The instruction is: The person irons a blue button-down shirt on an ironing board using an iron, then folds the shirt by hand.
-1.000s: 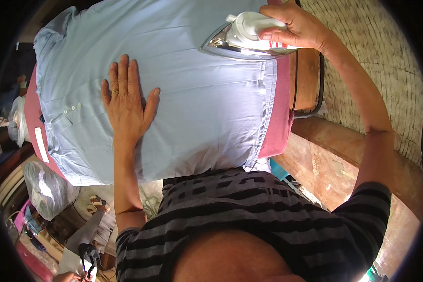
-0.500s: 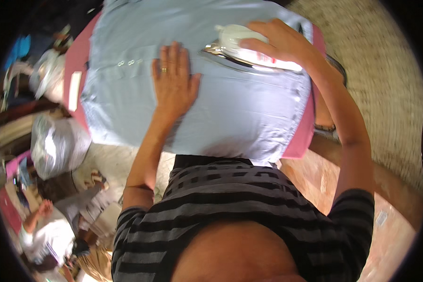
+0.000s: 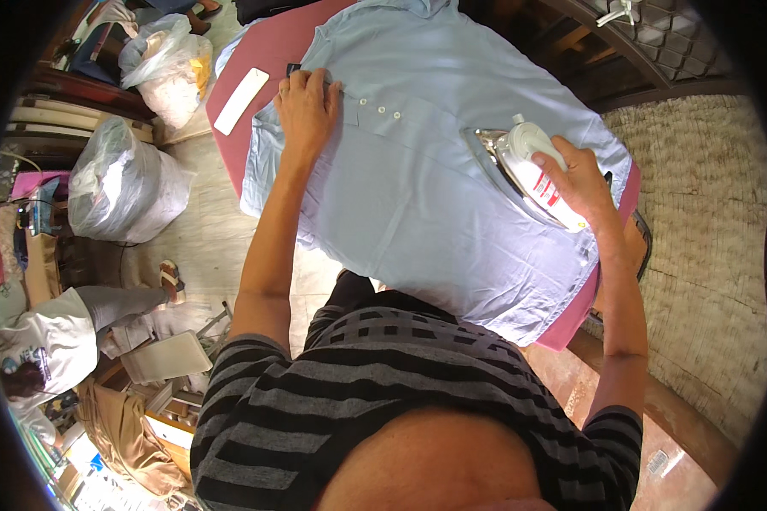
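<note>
A light blue shirt (image 3: 358, 200) with a short row of white buttons (image 3: 382, 111) lies spread over a maroon ironing board (image 3: 245, 83). My right hand (image 3: 581, 180) is wrapped round the handle of a white iron (image 3: 533, 162) with red marks on its side. The iron's metal soleplate rests on the right part of the shirt, its tip toward the buttons. On the left, beside the button strip, my left hand (image 3: 305, 112) lies on the cloth with its fingers apart and slightly bent. A small black tab (image 3: 293, 69) shows by its fingertips.
A white strip (image 3: 241, 101) lies on the board's left end. Stuffed plastic bags (image 3: 115, 183) stand on the floor at left, and another person (image 3: 55, 341) is at the lower left. A dark metal lattice (image 3: 656, 47) stands at the far right, above a rough pale surface (image 3: 699, 196).
The view has turned, so the board sits slanted. My left hand has shifted from the middle of the shirt to its left edge. The iron, still in my right hand, is angled more steeply.
</note>
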`<control>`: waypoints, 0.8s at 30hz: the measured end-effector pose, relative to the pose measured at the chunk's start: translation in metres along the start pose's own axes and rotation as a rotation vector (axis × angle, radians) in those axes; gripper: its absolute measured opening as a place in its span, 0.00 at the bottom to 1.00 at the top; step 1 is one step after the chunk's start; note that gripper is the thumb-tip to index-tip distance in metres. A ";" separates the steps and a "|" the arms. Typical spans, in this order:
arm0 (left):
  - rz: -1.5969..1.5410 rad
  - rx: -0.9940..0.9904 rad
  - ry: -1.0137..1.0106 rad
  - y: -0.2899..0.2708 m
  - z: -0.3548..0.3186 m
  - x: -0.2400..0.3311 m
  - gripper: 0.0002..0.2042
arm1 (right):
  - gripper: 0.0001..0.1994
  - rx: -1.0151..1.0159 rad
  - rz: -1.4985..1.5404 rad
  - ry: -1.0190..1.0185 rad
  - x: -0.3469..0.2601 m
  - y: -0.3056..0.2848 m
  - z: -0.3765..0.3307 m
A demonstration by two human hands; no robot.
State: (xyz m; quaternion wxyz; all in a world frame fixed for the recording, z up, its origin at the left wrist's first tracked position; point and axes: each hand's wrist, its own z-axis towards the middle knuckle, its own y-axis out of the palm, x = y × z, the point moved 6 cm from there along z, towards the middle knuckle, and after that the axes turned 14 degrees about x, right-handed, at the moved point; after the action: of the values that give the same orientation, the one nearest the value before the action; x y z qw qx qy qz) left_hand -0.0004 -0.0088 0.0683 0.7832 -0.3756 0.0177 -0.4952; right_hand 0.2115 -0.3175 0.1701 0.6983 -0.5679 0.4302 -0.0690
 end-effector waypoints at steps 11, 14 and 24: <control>-0.123 0.106 -0.062 0.029 0.024 -0.017 0.10 | 0.18 0.030 -0.042 -0.089 -0.012 0.012 0.013; -0.148 0.053 -0.012 0.031 0.025 -0.017 0.10 | 0.17 0.024 -0.031 -0.143 -0.011 0.012 0.013; -0.366 0.053 -0.259 0.032 0.025 -0.035 0.09 | 0.18 0.052 -0.085 -0.136 -0.048 0.033 0.041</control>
State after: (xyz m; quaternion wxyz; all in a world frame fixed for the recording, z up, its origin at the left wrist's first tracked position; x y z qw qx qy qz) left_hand 0.0160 0.0407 0.0546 0.6856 -0.4121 -0.1645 -0.5771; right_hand 0.1967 -0.2483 0.1660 0.7368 -0.5708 0.3552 -0.0710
